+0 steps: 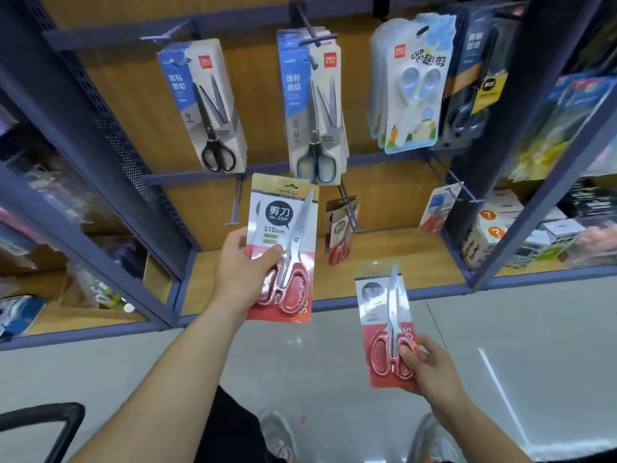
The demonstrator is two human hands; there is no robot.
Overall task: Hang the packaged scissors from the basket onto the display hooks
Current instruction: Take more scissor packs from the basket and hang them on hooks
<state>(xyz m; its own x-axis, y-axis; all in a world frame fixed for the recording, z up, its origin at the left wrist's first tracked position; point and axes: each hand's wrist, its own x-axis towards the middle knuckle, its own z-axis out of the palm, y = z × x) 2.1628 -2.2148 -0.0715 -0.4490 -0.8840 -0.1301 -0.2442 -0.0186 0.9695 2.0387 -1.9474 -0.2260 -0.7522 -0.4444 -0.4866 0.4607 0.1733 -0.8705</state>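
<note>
My left hand (242, 272) grips a pack of red-handled scissors (283, 228) by its lower left side, held upright just below the middle rail. My right hand (430, 369) holds a second red-handled scissors pack (384, 312) by its bottom edge, lower and to the right, over the floor. An empty lower hook (235, 208) sticks out just left of the left-hand pack. Another lower hook (347, 208) to its right carries a similar red-handled pack (340, 232). The basket handle (50, 419) shows at the bottom left corner.
Upper hooks hold black-handled scissors (213, 105), blue-handled scissors (314, 108) and white children's scissors (414, 85). A small pack (437, 208) hangs at the lower right. Blue shelf uprights (100, 135) flank the bay. Boxed goods (500, 228) fill the right shelf. Grey floor lies below.
</note>
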